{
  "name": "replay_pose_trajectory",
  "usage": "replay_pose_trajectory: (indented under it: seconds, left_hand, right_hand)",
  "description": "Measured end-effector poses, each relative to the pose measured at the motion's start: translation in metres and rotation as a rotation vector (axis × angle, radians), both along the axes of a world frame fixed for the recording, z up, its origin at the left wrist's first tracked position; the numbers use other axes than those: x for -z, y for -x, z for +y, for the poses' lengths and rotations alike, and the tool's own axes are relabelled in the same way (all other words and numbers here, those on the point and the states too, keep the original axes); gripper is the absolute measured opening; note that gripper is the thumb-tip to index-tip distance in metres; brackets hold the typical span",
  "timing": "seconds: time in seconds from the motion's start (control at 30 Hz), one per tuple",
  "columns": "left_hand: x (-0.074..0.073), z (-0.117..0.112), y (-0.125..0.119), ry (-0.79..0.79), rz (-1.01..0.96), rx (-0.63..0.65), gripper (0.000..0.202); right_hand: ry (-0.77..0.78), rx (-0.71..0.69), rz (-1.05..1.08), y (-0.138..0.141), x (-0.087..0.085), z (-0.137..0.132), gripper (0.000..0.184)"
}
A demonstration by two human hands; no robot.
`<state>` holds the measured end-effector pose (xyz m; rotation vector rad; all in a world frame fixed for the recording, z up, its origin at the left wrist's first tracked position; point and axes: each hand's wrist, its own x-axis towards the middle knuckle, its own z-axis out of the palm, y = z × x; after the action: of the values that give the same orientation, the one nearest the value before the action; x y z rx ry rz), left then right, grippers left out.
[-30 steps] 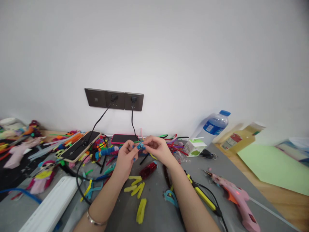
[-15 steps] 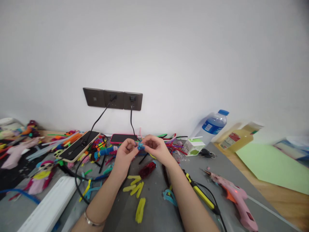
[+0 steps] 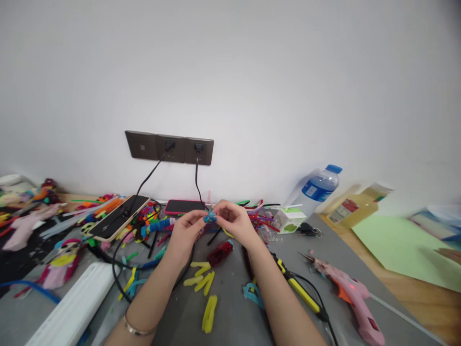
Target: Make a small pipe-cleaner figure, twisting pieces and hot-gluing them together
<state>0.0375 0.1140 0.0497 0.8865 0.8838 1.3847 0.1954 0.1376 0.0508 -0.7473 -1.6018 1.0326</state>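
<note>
Both my hands meet above the grey table [image 3: 234, 312], pinching one small blue fuzzy piece [image 3: 210, 217] between their fingertips. My left hand [image 3: 185, 234] grips it from the left with fingers curled. From the right, my right hand [image 3: 234, 222] closes thumb and fingers on the same piece. A silver bracelet [image 3: 135, 329] sits on my left wrist. Below the hands lie yellow fuzzy strips [image 3: 203, 281] and a red glittery piece [image 3: 220, 253].
A pink glue gun [image 3: 355, 298] lies at the right, a yellow-handled tool [image 3: 302, 293] with a black cord beside my right forearm. Two phones [image 3: 117, 216] charge from wall sockets [image 3: 169, 147]. A water bottle [image 3: 317, 190], small green-white box [image 3: 289, 218], green paper [image 3: 406, 250] and heaps of coloured craft pieces [image 3: 54, 226] surround.
My hands stay together on the blue piece; the fingers have shifted slightly around it, and the left hand has turned a little.
</note>
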Motion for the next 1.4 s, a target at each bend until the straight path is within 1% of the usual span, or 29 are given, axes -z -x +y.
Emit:
replay_pose_trajectory:
  seconds: [0.1, 0.23, 0.37, 0.5, 0.63, 0.73, 0.83, 0.9, 0.97, 1.1, 1.23, 1.4]
  left_hand:
    - [0.000, 0.000, 0.001, -0.048, 0.016, -0.001, 0.022]
    - [0.002, -0.001, 0.001, -0.149, 0.105, -0.045, 0.015]
    - [0.004, -0.001, 0.002, -0.237, 0.192, -0.087, 0.008]
    - [0.005, -0.002, 0.004, -0.276, 0.224, -0.064, 0.008]
    - [0.003, -0.001, 0.004, -0.198, 0.153, -0.005, 0.023]
    - [0.001, -0.001, 0.004, -0.131, 0.073, 0.010, 0.033]
    - [-0.001, -0.002, 0.002, -0.085, 0.010, 0.007, 0.038]
    - [-0.002, -0.001, 0.002, -0.034, -0.027, 0.018, 0.040]
    - [-0.002, -0.001, 0.002, 0.024, -0.052, 0.041, 0.043]
    - [0.001, 0.000, 0.005, 0.092, -0.090, 0.082, 0.045]
    - [0.002, 0.001, 0.008, 0.111, -0.081, 0.111, 0.043]
    - [0.001, 0.003, 0.010, 0.128, -0.081, 0.142, 0.038]
  right_hand:
    - [0.010, -0.012, 0.005, 0.001, -0.003, -0.001, 0.015]
    - [0.024, -0.013, 0.014, 0.001, -0.005, -0.001, 0.020]
    - [0.008, -0.040, 0.043, 0.001, -0.004, -0.001, 0.022]
    - [-0.035, -0.057, 0.072, 0.001, -0.002, -0.001, 0.027]
    - [-0.063, -0.057, 0.088, 0.001, -0.003, -0.001, 0.030]
    - [-0.075, -0.045, 0.075, 0.001, -0.003, 0.001, 0.029]
    - [-0.083, -0.039, 0.063, 0.001, -0.001, 0.001, 0.022]
    - [-0.061, -0.036, 0.039, 0.001, 0.000, 0.001, 0.017]
    - [-0.036, -0.034, -0.001, 0.001, 0.000, 0.000, 0.015]
    - [-0.066, -0.041, -0.061, 0.000, -0.004, -0.001, 0.017]
    - [-0.096, -0.051, -0.097, -0.002, -0.008, -0.002, 0.014]
    - [-0.108, -0.022, -0.134, -0.001, -0.011, -0.004, 0.015]
